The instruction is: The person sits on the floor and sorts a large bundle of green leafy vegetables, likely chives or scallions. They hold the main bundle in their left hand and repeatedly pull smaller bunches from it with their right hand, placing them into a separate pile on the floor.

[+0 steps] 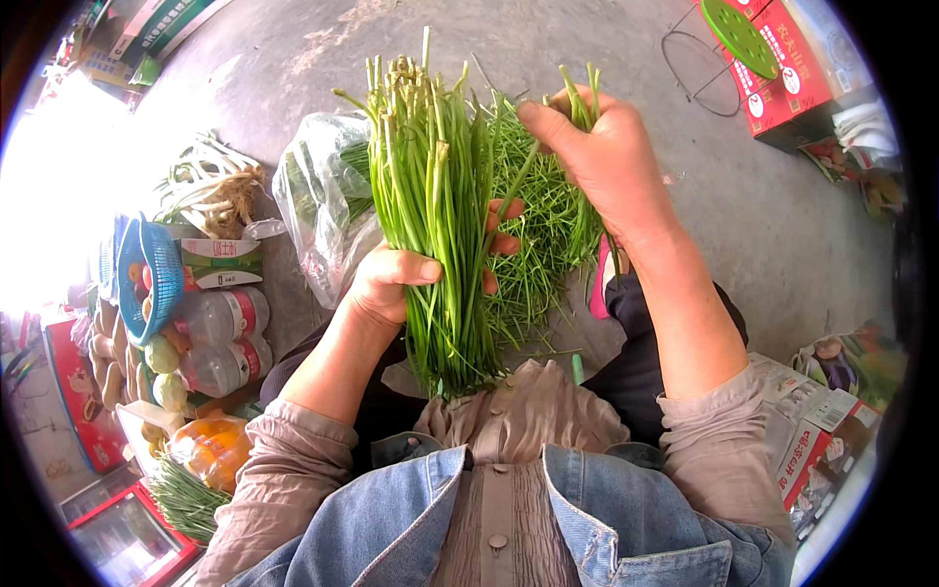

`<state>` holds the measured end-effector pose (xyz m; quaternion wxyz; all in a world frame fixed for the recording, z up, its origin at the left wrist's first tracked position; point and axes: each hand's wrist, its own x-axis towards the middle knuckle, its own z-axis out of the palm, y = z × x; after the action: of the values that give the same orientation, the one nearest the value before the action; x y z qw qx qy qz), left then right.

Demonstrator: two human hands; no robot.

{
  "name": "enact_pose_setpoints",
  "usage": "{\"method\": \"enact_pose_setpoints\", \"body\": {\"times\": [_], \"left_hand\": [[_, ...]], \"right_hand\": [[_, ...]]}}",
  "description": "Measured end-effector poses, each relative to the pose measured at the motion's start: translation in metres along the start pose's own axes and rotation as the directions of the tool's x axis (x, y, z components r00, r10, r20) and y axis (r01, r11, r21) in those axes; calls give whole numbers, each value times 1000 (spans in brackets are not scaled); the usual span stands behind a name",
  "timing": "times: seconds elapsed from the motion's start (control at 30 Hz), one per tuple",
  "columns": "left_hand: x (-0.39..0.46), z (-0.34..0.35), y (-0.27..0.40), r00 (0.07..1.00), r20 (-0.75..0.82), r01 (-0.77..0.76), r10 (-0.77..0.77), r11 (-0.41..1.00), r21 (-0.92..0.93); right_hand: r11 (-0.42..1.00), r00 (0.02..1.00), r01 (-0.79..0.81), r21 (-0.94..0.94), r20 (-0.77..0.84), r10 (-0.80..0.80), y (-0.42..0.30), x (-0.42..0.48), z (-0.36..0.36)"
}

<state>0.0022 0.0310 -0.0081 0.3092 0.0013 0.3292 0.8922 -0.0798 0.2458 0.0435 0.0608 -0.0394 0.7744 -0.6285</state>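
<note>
A thick bunch of long green stalks [440,220], perhaps garlic chives, stands roughly upright in the picture, its pale cut ends at the top. My left hand [396,282] is wrapped round its middle, thumb in front and fingertips showing on the right side. To the right, my right hand [598,139] pinches a few stalks [579,103] between thumb and fingers; their lower parts hang below the palm. Beneath both hands a loose heap of green stalks [539,242] lies on the concrete floor. A clear plastic bag [323,198] with more greens inside is left of the bunch.
Leeks or large scallions with roots [220,183], a blue plastic basket [150,279] and large plastic bottles [224,341] are at the left. A green-topped wire stool [737,37] and red cartons [788,81] stand at the upper right. An open cardboard box [807,440] is at the lower right.
</note>
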Motion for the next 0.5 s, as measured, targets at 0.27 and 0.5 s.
{"method": "enact_pose_setpoints", "body": {"times": [0.27, 0.5], "left_hand": [[-1, 14, -5, 993, -114, 41, -40, 999, 12], [1, -4, -6, 999, -49, 18, -19, 1000, -14]], "right_hand": [[1000, 1000, 7, 22, 21, -8, 9, -1, 9], [994, 996, -82, 65, -11, 83, 10, 4, 1]]}}
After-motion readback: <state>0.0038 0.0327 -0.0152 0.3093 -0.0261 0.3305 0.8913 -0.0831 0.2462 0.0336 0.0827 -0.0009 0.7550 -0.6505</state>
